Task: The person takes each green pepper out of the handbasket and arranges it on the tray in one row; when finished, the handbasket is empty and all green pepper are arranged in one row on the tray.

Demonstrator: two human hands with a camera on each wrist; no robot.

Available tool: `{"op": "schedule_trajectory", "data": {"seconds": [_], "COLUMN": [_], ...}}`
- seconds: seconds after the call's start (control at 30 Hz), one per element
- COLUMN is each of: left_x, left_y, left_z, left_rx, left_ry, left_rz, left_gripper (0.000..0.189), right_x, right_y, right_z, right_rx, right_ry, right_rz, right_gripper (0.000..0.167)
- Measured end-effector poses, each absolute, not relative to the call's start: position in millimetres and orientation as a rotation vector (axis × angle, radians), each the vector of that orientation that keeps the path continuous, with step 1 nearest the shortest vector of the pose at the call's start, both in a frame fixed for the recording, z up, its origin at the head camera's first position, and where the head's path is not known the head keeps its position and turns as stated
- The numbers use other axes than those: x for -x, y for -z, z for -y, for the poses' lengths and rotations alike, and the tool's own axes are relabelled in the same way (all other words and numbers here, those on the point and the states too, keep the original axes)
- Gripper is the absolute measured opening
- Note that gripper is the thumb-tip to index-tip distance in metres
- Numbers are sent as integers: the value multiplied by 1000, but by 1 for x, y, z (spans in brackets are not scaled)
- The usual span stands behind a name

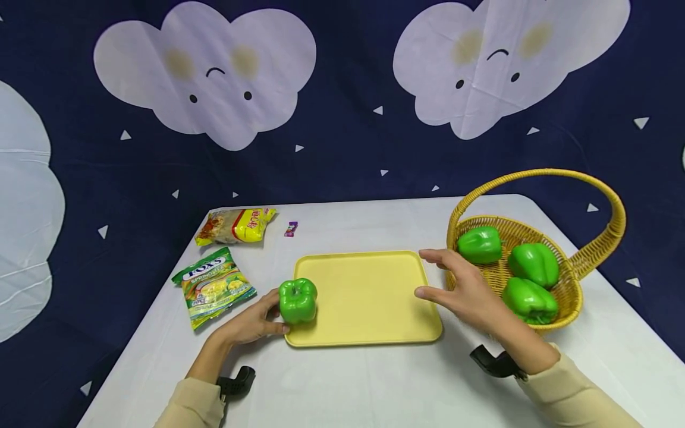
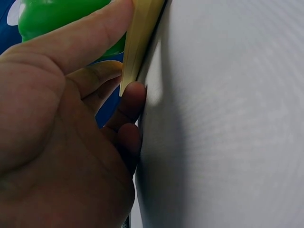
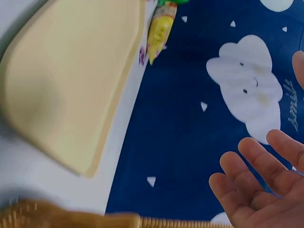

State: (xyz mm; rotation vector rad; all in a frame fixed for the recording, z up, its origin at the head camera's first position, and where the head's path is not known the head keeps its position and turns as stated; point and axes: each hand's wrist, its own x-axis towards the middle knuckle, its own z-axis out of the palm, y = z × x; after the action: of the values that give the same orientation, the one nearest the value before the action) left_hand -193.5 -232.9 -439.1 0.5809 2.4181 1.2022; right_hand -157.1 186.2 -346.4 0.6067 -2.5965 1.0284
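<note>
A green bell pepper [image 1: 298, 301] sits upright at the left end of a yellow tray [image 1: 369, 297]. Close against that end is my left hand [image 1: 255, 320], its thumb and fingers spread loosely at the rim beside the pepper; the left wrist view has the thumb by the tray edge [image 2: 142, 38] and the pepper [image 2: 57, 21] beyond. Some of its fingertips are hidden there. My right hand [image 1: 465, 288] hovers over the tray's right end, near the basket, holding nothing; its fingers [image 3: 251, 190] look extended and apart in the right wrist view.
On the right stands a wicker basket [image 1: 575, 300] with a tall arched handle and three green peppers [image 1: 534, 265] inside. To the left lie a Fox's candy bag [image 1: 214, 286] and a yellow food packet [image 1: 235, 226]. A small purple wrapped candy [image 1: 291, 229] lies behind the tray.
</note>
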Motion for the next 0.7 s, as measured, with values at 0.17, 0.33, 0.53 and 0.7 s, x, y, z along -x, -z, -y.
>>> {"op": "schedule_trajectory", "data": {"seconds": [0.17,0.33,0.53,0.7], "left_x": [193,193,193,194], "left_y": [440,441,440,440], "left_z": [233,233,233,233], "left_rx": [-577,-579,-563,-556], "left_ry": [-1200,-1207,-1194,-1195], "left_rz": [-2422,-2413,-2424,-2428], "left_gripper": [73,72,76,76], "right_x": [156,157,155,153], "right_y": [343,344,346,347], "right_z": [-204,-222,-244,-262], "right_rx": [-550,-509,-464,-396], "right_ry": [-972,-959,-937,-920], "right_rz": [2643,2679,2710,2787], "right_gripper": [62,61,62,65]}}
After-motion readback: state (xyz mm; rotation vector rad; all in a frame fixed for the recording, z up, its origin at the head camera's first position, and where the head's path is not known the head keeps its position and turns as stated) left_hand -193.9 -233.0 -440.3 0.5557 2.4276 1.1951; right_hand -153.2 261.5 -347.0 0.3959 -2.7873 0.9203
